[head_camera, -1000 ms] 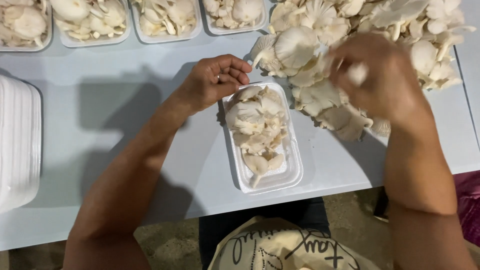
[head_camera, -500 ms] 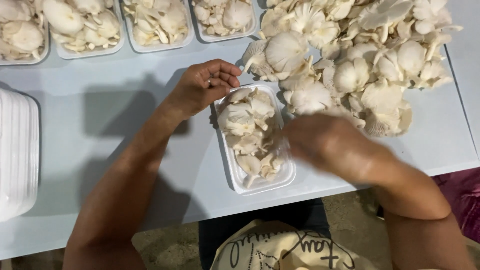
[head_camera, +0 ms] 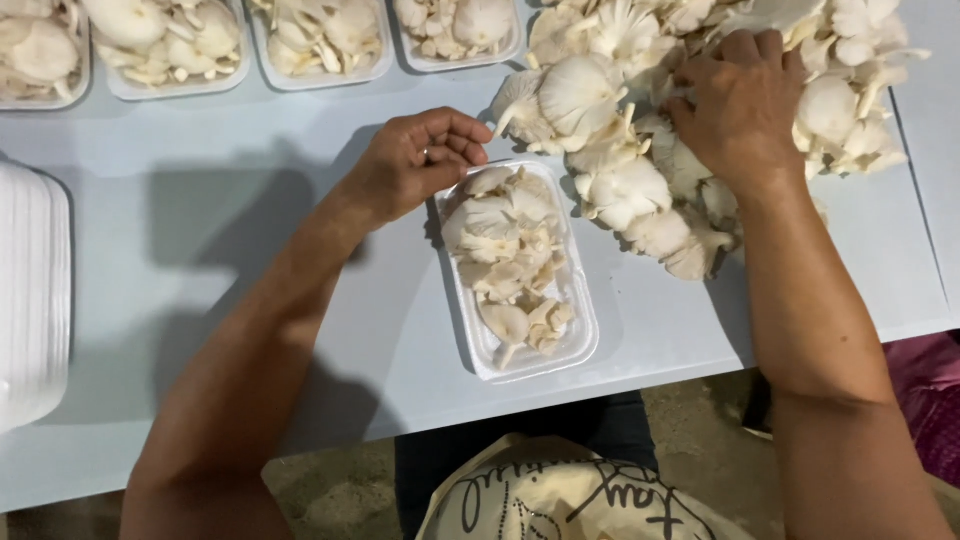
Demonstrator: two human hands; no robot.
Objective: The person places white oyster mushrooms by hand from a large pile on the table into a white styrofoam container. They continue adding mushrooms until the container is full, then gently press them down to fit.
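Observation:
A clear plastic tray (head_camera: 583, 345) full of white oyster mushrooms (head_camera: 505, 250) lies on the pale table in front of me. My left hand (head_camera: 415, 160) rests at the tray's far left corner, fingers curled and touching its rim. My right hand (head_camera: 735, 105) is palm down on the big heap of loose oyster mushrooms (head_camera: 610, 140) at the far right, fingers dug in among the caps; what they grip is hidden.
Several filled mushroom trays (head_camera: 320, 40) line the table's far edge. A stack of empty white trays (head_camera: 30, 300) stands at the left. The table's near edge (head_camera: 400, 425) runs just above my lap. Pink cloth (head_camera: 925, 400) shows at the lower right.
My right hand went from the heap down to the tray, then back up onto the heap. My left hand stayed at the tray's corner.

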